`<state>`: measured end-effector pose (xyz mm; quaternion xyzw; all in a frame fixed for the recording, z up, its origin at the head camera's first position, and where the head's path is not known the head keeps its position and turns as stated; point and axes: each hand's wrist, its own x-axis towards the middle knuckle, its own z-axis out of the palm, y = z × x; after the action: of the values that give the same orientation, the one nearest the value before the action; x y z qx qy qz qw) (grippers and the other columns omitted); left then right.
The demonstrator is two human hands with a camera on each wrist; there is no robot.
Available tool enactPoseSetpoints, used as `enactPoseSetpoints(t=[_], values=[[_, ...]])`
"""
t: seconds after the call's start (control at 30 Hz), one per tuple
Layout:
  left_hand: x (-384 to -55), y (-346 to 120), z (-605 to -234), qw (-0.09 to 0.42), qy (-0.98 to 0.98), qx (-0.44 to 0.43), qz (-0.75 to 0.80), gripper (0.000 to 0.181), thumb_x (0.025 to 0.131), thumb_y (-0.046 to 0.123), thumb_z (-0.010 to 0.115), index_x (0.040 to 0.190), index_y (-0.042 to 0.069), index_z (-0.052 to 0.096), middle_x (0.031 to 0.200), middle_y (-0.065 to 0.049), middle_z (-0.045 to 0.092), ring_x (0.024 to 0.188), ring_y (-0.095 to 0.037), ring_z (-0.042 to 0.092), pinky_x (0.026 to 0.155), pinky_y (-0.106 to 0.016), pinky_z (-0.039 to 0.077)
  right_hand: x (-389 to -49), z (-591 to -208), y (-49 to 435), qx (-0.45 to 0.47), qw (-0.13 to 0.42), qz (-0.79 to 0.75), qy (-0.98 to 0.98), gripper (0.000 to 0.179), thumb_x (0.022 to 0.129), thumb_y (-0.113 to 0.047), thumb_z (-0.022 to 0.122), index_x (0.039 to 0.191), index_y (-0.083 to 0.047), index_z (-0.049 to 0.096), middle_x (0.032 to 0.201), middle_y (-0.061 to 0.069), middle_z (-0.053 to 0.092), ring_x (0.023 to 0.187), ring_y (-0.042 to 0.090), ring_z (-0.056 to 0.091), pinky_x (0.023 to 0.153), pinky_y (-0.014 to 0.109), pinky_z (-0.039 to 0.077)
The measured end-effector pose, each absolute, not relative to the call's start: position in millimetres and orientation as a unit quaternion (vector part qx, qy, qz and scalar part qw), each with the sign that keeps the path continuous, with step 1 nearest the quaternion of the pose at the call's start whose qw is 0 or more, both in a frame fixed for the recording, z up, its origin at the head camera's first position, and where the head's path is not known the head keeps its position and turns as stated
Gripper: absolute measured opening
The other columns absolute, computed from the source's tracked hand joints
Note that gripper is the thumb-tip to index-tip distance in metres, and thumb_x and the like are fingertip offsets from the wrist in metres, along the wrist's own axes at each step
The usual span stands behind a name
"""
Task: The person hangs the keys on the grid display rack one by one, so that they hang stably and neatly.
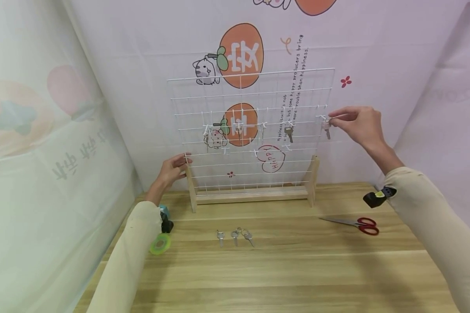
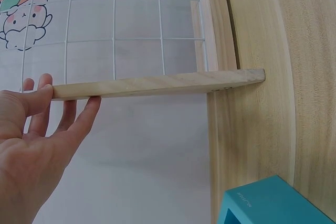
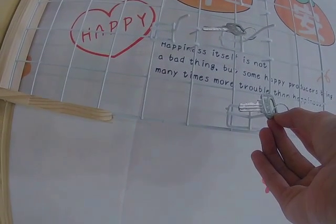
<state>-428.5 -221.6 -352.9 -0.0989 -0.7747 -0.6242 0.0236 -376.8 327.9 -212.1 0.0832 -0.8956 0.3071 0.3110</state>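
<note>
A white wire grid rack (image 1: 254,164) stands upright in a wooden base. My left hand (image 1: 171,170) grips the top of its left wooden upright (image 2: 152,84), thumb on one side and fingers on the other. At the rack's right edge, my right hand (image 1: 361,124) pinches a silver key (image 3: 259,105) by its head and ring between thumb and forefinger. That key lies against a white hook (image 1: 322,116) on the grid; whether its ring is over the hook I cannot tell. More keys hang from hooks along the same row, one (image 1: 289,132) nearest to my right hand.
Several loose keys with rings (image 1: 235,236) lie on the wooden table (image 1: 258,278) before the rack. Red-handled scissors (image 1: 358,223) lie at the right. At the left are a green tape roll (image 1: 160,244) and a teal box (image 2: 275,203). A printed cloth (image 1: 149,104) hangs behind.
</note>
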Motion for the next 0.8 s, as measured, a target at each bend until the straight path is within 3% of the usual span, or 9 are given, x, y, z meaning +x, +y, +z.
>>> enactPoseSetpoints(t=[0.2,0.33,0.43,0.67,0.8], values=[[-427,-222,-352,0.023,-0.775,-0.100,-0.624,0.050,0.106,-0.009,0.046,0.155,0.001,0.045,0.147,-0.035,0.049,0.142,-0.042,0.046,0.110,-0.060,0.044,-379,-215,330,0.085,0.309,0.301,-0.898,0.030,0.095,-0.025,0.077,0.116,-0.005,0.079,0.107,0.024,0.075,0.068,-0.016,0.052,0.054,0.012,0.042],[-427,-222,-352,0.021,-0.776,-0.096,-0.624,0.050,0.106,-0.008,0.046,0.155,0.002,0.045,0.148,-0.034,0.049,0.142,-0.042,0.046,0.110,-0.059,0.044,-381,-217,330,0.082,0.301,0.302,-0.901,0.032,0.096,-0.026,0.076,0.119,-0.003,0.077,0.109,0.024,0.075,0.087,0.019,0.076,0.056,0.009,0.042],[-426,-221,-352,0.017,-0.774,-0.094,-0.626,0.050,0.106,-0.007,0.046,0.156,0.002,0.045,0.148,-0.034,0.048,0.143,-0.043,0.044,0.112,-0.059,0.043,-379,-218,330,0.081,0.298,0.308,-0.900,0.035,0.097,-0.028,0.075,0.121,-0.003,0.076,0.111,0.024,0.074,0.103,0.043,0.072,0.059,0.007,0.041],[-428,-222,-353,0.018,-0.771,-0.094,-0.630,0.050,0.106,-0.008,0.047,0.155,0.003,0.046,0.147,-0.033,0.051,0.141,-0.041,0.047,0.111,-0.059,0.044,-371,-222,329,0.089,0.298,0.316,-0.897,0.039,0.097,-0.030,0.076,0.125,-0.004,0.074,0.114,0.023,0.074,0.104,0.044,0.071,0.060,0.004,0.041],[-428,-222,-352,0.018,-0.769,-0.096,-0.632,0.051,0.105,-0.009,0.047,0.155,0.003,0.047,0.146,-0.033,0.051,0.141,-0.041,0.047,0.110,-0.060,0.044,-365,-226,326,0.100,0.299,0.312,-0.896,0.038,0.095,-0.030,0.078,0.124,-0.006,0.074,0.113,0.022,0.075,0.099,0.034,0.076,0.062,0.004,0.042]])
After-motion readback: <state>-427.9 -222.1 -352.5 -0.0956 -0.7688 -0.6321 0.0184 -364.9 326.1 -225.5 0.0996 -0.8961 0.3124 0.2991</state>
